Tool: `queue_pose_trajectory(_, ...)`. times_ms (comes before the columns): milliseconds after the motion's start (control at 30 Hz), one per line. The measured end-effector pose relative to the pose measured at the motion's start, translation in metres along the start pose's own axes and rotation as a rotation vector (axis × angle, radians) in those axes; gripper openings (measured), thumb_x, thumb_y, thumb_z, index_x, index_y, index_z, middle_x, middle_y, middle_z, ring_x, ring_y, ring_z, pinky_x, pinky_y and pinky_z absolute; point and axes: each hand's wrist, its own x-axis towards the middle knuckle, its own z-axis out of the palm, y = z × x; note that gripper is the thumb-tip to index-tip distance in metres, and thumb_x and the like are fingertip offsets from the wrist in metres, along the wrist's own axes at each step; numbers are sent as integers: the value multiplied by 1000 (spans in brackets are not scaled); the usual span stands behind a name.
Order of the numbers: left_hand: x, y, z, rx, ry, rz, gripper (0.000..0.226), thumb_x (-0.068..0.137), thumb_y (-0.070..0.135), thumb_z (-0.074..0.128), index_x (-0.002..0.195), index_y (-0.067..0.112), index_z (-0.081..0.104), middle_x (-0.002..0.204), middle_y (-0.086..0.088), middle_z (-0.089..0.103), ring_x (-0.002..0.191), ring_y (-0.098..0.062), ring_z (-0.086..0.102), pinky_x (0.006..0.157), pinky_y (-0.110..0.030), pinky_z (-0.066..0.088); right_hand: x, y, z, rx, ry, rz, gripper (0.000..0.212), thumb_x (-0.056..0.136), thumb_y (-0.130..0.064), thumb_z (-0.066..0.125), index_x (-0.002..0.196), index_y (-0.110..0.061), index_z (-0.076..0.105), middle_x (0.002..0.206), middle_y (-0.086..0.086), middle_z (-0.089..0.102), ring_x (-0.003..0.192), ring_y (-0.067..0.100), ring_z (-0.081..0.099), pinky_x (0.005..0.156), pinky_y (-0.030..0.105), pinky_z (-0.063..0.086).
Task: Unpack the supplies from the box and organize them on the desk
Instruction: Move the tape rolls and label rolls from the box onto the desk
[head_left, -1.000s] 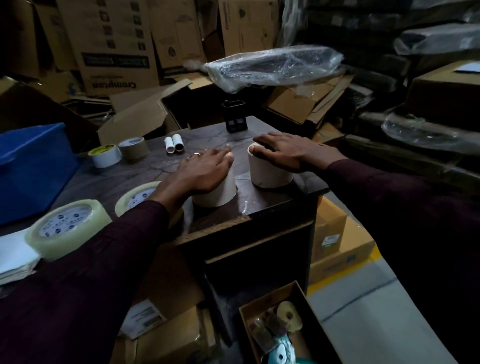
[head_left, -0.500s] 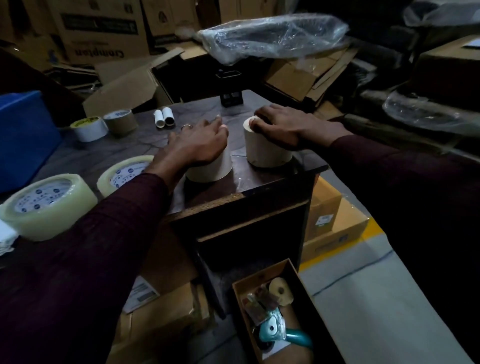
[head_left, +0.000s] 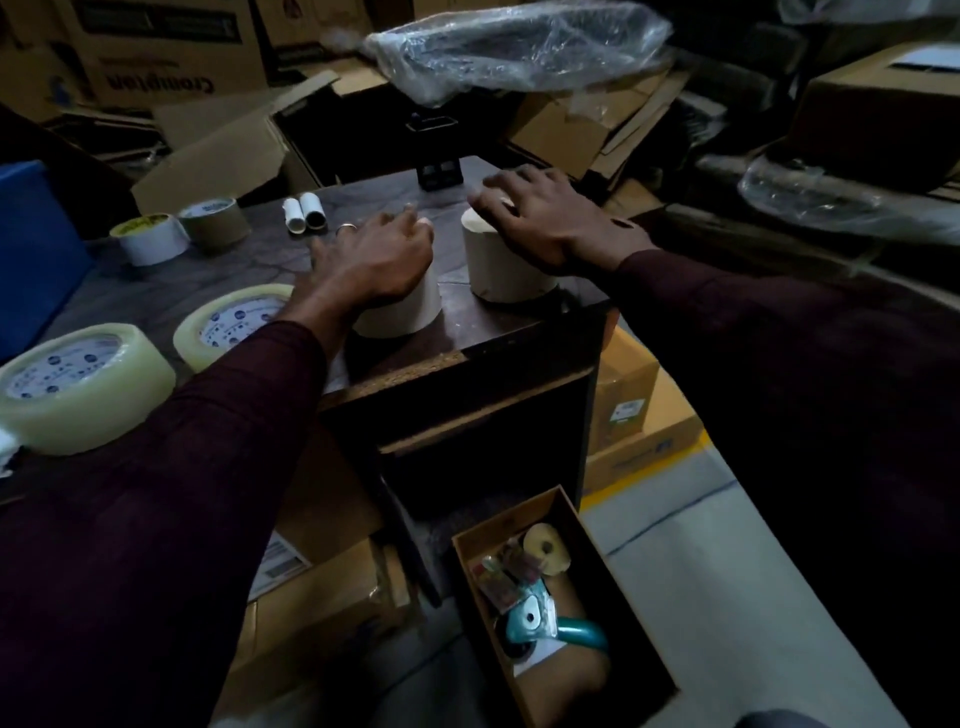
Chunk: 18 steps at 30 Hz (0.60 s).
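Dim light; stacked cardboard cartons (head_left: 171, 57) behind a dark desk (head_left: 483, 327), pale grey floor (head_left: 727, 597).
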Motion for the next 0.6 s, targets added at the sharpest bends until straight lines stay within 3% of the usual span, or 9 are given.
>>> queue_pose_trajectory(67, -18, 12, -4, -39, 125, -57, 74, 86, 69, 8, 137, 30, 44, 150, -9, 43, 139, -33, 37, 114, -64, 14, -12, -3, 5, 113, 179, 12, 69, 97, -68, 19, 144, -25, 44, 147, 4, 46, 139, 27, 35, 110, 47, 34)
queue_pose_trajectory(200, -64, 39, -10, -40, 636, -19, 67, 91, 70, 24, 130, 26, 55, 141, 1, 55, 139, -21, 41, 118, -60, 5, -50, 5, 25, 208, 551, 19, 54, 99, -56, 27, 126, -19, 57, 125, 3, 58, 117, 22, 50, 93, 38, 40)
queue_pose_trajectory(267, -93, 54, 0, -73, 793, 80, 55, 96, 61, 31, 129, 25, 57, 139, 2, 56, 135, -19, 46, 117, -53, 21, -74, 17, 42, 229, 663, 67, 50, 101, -52, 30, 115, -15, 59, 115, 5, 59, 107, 22, 52, 89, 39, 40)
queue_pose_trajectory(300, -112, 62, 7, -123, 825, 147, 50, 98, 56, 35, 126, 22, 58, 133, -1, 59, 128, -22, 51, 110, -49, 33, -87, 23, 53, 225, 724, 101, 47, 102, -49, 31, 110, -12, 59, 111, 8, 59, 103, 23, 52, 87, 41, 40)
queue_pose_trajectory(367, -148, 73, 38, -265, 811, 301, 39, 99, 45, 43, 116, 15, 62, 115, -7, 64, 105, -26, 59, 87, -44, 47, -119, 37, 76, 232, 845, 181, 36, 104, -38, 37, 101, -8, 57, 102, 12, 56, 96, 25, 51, 83, 43, 39)
queue_pose_trajectory(433, -185, 78, 81, -406, 675, 343, 30, 99, 38, 48, 108, 14, 63, 104, -6, 62, 93, -23, 59, 77, -40, 47, -151, 47, 104, 306, 869, 269, 27, 105, -30, 39, 96, -8, 53, 97, 11, 52, 91, 26, 49, 81, 43, 39)
queue_pose_trajectory(600, -240, 75, 207, -526, 299, 56, 29, 98, 52, 42, 91, 28, 57, 82, 15, 56, 79, -8, 57, 68, -32, 49, -217, 69, 184, 482, 664, 393, 32, 107, -28, 40, 82, -9, 46, 78, 7, 49, 75, 27, 49, 65, 40, 37)
